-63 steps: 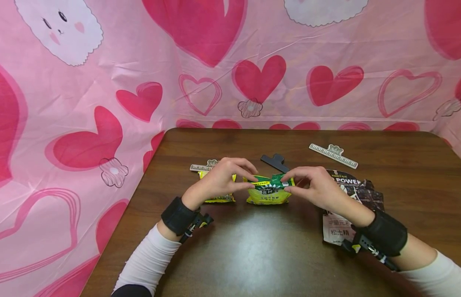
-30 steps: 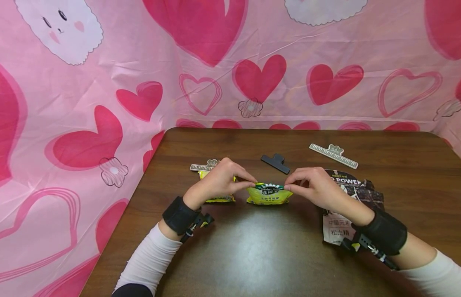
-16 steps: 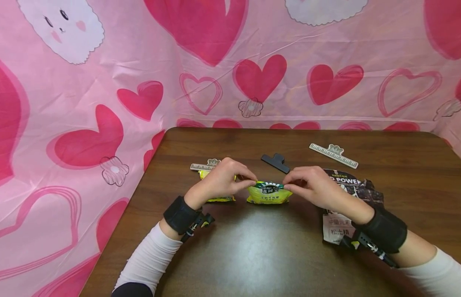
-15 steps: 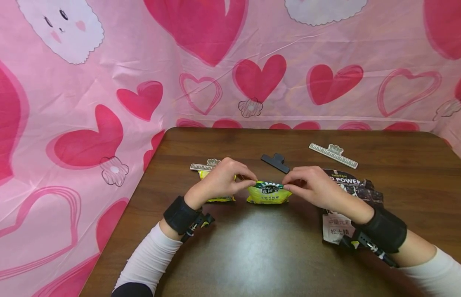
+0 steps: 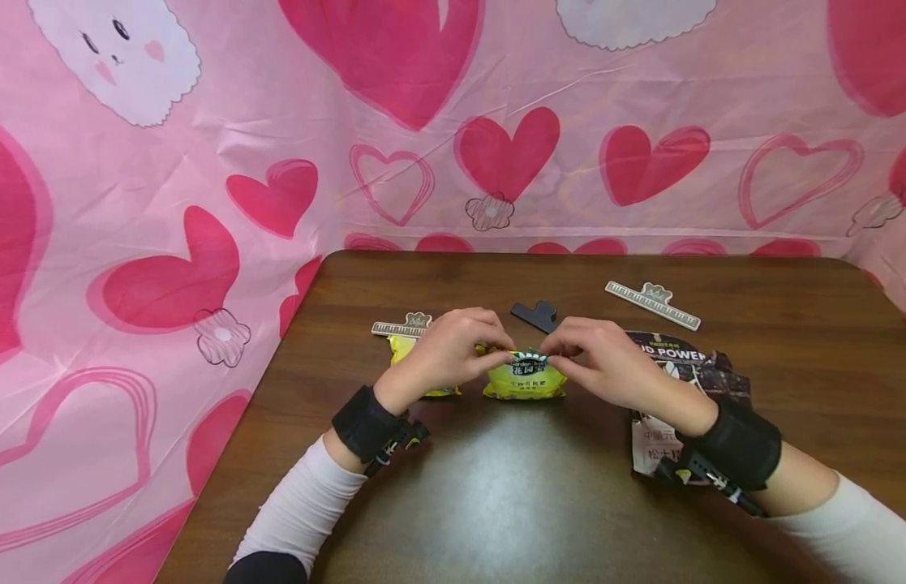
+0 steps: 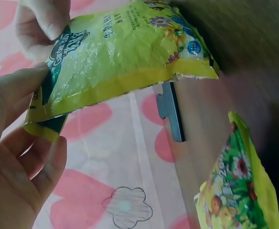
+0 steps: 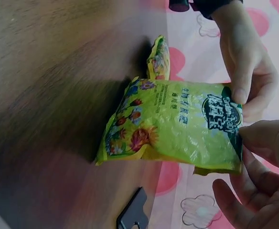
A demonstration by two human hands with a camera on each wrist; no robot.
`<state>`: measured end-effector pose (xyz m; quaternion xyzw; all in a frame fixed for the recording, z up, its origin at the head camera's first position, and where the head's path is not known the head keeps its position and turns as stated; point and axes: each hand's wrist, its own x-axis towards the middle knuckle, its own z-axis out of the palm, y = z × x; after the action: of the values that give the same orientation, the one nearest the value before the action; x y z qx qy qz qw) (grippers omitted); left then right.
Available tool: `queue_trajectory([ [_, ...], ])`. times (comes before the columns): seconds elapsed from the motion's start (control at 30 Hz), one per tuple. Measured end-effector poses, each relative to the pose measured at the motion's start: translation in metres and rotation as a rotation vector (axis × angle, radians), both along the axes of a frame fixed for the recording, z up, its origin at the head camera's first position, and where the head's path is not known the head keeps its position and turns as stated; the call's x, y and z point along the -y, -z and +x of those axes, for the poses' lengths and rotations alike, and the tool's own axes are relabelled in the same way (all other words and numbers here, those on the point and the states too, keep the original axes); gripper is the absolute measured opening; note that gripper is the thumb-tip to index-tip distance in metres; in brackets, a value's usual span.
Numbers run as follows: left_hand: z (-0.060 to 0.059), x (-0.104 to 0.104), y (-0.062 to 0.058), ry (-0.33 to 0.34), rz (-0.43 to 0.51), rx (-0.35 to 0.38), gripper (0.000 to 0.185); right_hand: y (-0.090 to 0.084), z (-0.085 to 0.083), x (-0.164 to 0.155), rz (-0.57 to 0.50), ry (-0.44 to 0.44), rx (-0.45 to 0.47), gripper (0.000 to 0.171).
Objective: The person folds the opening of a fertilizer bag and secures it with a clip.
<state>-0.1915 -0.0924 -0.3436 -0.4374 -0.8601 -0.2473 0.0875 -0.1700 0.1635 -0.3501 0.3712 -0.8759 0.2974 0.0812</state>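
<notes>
Left hand [image 5: 453,350] and right hand [image 5: 595,363] have drawn closer together since a moment ago, bunching the top of the crinkly yellow-green plastic snack bag [image 5: 524,380] standing mid-table; the fold looks tighter now. Each hand pinches a top corner between thumb and fingers. Behind it lies the flat black plastic clip [image 5: 534,315], untouched.

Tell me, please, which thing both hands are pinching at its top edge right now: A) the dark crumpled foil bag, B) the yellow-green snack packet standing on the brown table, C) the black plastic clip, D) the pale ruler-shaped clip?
B: the left hand and right hand both pinch the top of the yellow-green snack packet; the black plastic clip lies untouched behind it.
</notes>
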Motion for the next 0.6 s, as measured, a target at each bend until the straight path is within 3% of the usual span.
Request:
queue_trajectory([
  [0.6, 0.004, -0.014, -0.003, 0.022, -0.069, -0.016, 0.011, -0.003, 0.001, 0.018, 0.032, 0.045, -0.046, 0.005],
])
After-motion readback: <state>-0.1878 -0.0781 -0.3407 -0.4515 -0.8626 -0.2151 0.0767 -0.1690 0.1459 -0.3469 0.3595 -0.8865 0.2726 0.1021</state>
